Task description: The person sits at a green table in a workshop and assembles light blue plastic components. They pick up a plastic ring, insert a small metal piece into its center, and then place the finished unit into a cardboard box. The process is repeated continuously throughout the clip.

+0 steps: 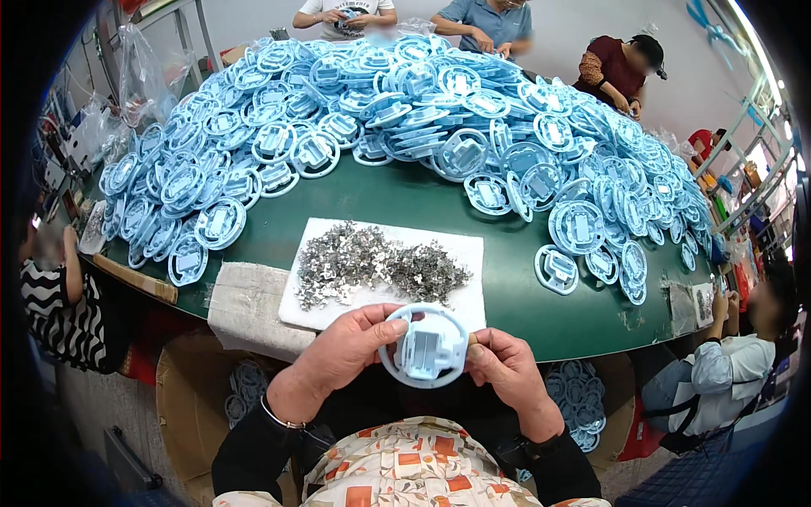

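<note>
A light-blue round plastic part [432,373], with an outer ring and a raised boxy middle, is held up in front of my body. My left hand [351,345] is closed on its left rim, thumb on the near face. At the opposite rim, the thumb and forefinger of my right hand [507,367] are pressed together against the edge. Whether those fingertips also pinch a small piece cannot be made out. Just beyond my hands, a heap of small silvery metal pieces [363,260] lies on a white foam slab [460,291].
A big pile of similar blue parts [405,101] covers the far side of the green table [355,198]. A wrapped pale block [253,304] sits left of the slab. Cardboard boxes [182,397] with blue parts stand below the edge. Several people work around the table.
</note>
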A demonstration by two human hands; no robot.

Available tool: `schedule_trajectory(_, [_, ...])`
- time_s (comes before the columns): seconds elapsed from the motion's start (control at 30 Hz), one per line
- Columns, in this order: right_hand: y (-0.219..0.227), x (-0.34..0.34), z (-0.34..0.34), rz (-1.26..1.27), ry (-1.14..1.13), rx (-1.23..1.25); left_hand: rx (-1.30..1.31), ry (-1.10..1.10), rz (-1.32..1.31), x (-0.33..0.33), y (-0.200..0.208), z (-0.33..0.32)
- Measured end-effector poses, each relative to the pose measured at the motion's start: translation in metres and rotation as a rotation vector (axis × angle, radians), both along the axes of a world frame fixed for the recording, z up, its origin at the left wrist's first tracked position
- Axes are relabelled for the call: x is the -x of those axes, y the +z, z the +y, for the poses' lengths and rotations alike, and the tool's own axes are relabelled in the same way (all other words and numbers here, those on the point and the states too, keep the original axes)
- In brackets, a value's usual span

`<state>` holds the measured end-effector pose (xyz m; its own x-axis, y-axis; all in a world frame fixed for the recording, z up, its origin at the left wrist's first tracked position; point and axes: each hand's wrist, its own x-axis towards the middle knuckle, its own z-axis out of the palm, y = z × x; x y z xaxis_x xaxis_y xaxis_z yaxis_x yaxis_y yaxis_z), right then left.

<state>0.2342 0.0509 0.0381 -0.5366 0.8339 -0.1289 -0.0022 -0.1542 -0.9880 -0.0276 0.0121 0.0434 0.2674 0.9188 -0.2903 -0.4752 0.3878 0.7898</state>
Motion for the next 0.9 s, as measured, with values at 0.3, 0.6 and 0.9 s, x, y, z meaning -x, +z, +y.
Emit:
schedule_trajectory(0.3, [0.022,0.05,0.026,-0.393,0.017,-0.547,-0.118,-0.161,0.229,-0.016,-0.017,-0.033])
schedule_trajectory(0.6, [0.013,0.119,0.06,-0.693,0.082,-1.049,-0.096,-0.084,0.38,0.013,-0.022,-0.037])
schedule_trajectory(0.9, [0.014,0.141,0.07,-0.785,0.156,-1.144,-0.129,-0.056,0.332,0.025,-0.027,-0.034])
